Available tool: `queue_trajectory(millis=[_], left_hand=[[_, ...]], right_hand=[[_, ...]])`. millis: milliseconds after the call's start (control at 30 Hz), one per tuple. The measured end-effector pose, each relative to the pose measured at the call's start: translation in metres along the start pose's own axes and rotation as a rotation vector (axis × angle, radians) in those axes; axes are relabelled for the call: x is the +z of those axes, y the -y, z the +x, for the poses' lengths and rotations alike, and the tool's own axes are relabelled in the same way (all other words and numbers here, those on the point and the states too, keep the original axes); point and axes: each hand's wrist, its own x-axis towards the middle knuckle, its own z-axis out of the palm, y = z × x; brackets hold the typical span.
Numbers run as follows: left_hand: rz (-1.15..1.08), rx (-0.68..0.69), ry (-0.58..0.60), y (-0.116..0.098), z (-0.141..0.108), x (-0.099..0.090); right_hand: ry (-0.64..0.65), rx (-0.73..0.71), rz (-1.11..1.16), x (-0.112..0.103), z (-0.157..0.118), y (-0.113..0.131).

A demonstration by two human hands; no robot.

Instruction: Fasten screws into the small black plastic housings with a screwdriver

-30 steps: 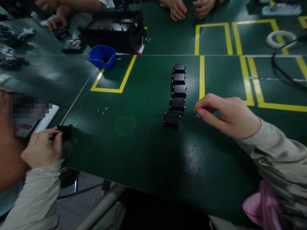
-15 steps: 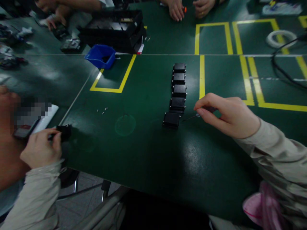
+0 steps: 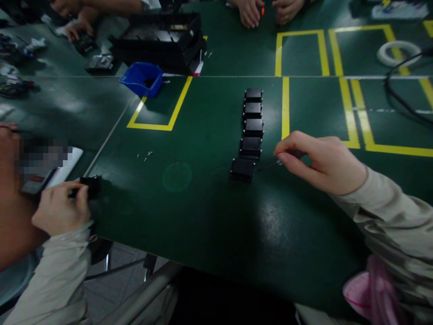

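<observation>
At the left table edge, my left hand [image 3: 62,207] pinches a small black box-shaped part [image 3: 91,184] between thumb and fingers. My right hand [image 3: 320,162] is closed on a thin screwdriver [image 3: 269,166], its shaft pointing left. The handle is mostly hidden in my fingers. Just left of the tip, and apart from it, lies a black rectangular module [image 3: 242,169] with silver screws at its corners. Several similar black modules [image 3: 253,127] run in a column behind it. Several tiny screws [image 3: 147,156] lie loose on the green table [image 3: 203,216].
A blue bin [image 3: 144,80] stands back left, before a black tray [image 3: 158,43]. Another person's arm [image 3: 20,216] is close beside my left hand, near a white-edged object [image 3: 64,167]. A co-worker's hands [image 3: 250,12] rest across the table. A black cable [image 3: 402,99] lies right.
My left hand has shifted very slightly right, still holding the black part. The neighbouring person's arm has moved a little. My right hand and the modules look unchanged.
</observation>
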Motion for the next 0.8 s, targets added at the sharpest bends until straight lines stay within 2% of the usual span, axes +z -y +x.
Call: queue_trajectory(millis=[200,400,600,700,800], left_hand=[[-0.024,0.036,0.015,-0.002,0.000,-0.004],[0.005,-0.060,0.053,-0.006,-0.002,-0.006],[-0.092,0.086,0.139,0.009,0.005,-0.005],[-0.033,0.155,0.181,0.023,0.012,-0.002],[0.038,0.225,0.171,0.030,0.017,0.001]], right_hand=[[-0.007,-0.008,-0.011,-0.001,0.000,0.000],[-0.007,-0.012,-0.012,-0.001,0.001,0.000],[-0.027,-0.002,0.019,0.000,0.001,0.000],[-0.040,-0.002,0.023,0.001,0.001,-0.001],[-0.077,0.000,0.023,0.002,0.001,-0.002]])
